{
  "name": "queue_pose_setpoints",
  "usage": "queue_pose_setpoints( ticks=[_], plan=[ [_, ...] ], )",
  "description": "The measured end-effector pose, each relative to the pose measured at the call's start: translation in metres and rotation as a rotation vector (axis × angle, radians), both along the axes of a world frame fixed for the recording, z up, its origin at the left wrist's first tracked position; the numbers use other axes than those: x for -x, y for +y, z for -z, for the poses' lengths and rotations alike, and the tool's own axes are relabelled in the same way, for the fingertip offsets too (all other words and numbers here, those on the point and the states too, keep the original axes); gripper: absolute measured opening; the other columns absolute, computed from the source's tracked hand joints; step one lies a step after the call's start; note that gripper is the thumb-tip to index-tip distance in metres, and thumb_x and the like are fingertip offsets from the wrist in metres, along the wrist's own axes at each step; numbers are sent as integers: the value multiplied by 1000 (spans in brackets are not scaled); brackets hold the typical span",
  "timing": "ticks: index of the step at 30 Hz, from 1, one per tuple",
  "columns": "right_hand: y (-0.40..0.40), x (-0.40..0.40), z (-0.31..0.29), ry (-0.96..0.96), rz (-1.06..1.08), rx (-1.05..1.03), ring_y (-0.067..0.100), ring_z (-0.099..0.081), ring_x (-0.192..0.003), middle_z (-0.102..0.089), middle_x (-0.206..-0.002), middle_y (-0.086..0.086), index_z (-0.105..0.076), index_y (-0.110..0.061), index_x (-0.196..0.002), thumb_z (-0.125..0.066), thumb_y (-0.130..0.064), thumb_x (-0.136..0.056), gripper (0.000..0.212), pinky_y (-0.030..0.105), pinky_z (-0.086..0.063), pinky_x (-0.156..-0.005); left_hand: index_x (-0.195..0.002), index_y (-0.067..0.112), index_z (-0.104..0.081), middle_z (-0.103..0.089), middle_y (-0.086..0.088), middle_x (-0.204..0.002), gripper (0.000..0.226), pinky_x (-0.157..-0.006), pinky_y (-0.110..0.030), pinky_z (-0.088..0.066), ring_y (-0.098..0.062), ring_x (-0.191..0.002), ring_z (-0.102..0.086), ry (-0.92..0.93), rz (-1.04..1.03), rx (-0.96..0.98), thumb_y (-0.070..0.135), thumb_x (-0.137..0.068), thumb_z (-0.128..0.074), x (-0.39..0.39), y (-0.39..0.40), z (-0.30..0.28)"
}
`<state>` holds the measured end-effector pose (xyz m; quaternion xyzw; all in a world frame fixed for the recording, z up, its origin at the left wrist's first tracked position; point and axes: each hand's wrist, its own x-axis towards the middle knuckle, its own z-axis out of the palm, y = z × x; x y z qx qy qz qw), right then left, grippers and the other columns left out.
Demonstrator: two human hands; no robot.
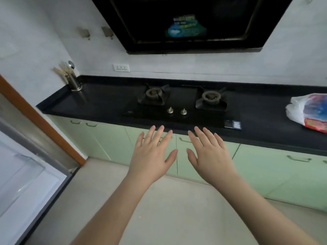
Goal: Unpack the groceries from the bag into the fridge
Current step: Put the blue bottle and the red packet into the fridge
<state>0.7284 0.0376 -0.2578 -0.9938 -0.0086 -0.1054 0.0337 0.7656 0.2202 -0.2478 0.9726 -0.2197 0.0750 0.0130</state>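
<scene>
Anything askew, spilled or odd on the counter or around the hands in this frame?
Nothing stands out. The grocery bag sits unspilled on the black counter; the left hand and right hand hover open and empty; the fridge door stands open at the left.

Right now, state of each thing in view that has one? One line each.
left hand: open, fingers spread, holding nothing
right hand: open, fingers spread, holding nothing
grocery bag: on the countertop at far right, still packed, untouched
fridge door: open, its shelf bare where visible
gas hob: no flame on either burner
utensil holder: upright, holding utensils
</scene>
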Motion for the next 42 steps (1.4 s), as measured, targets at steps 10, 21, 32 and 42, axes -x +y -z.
queue_pose_setpoints(
  ticks=[10,21,32,42],
  plan=[
    [-66,13,-4,-14,309,6,30,-41,-135,-47,-145,9,-45,-16,-141,-24,-46,-93,61,47,-32,-110,-152,30,-29,-29,0,-160,68,-121,-48,-10,-23,-150,-17,-25,273,45,63,-94,-16,-42,-72,0],
    [-105,30,-13,-60,609,-4,28,-32,-141,-39,-152,6,-38,-18,-146,-30,-45,-96,57,44,-26,-114,-154,31,-23,-23,1,-162,69,-121,-45,-6,-22,-151,-11,-37,560,48,62,-94,-14,-80,-133,-7],
    [-178,97,-10,-57,857,-33,28,-31,-141,-37,-153,6,-37,-19,-146,-32,-44,-94,58,42,-22,-114,-154,31,-20,-18,2,-164,74,-121,-44,-6,-21,-151,-7,12,810,53,63,-89,-5,-43,-247,-6],
    [-286,150,-1,-45,888,-37,27,-31,-142,-37,-153,4,-37,-19,-146,-32,-45,-95,58,44,-24,-115,-154,29,-23,-22,0,-163,70,-120,-44,-7,-22,-151,-11,-18,882,-8,61,-93,-11,2,-380,3]
  ],
)
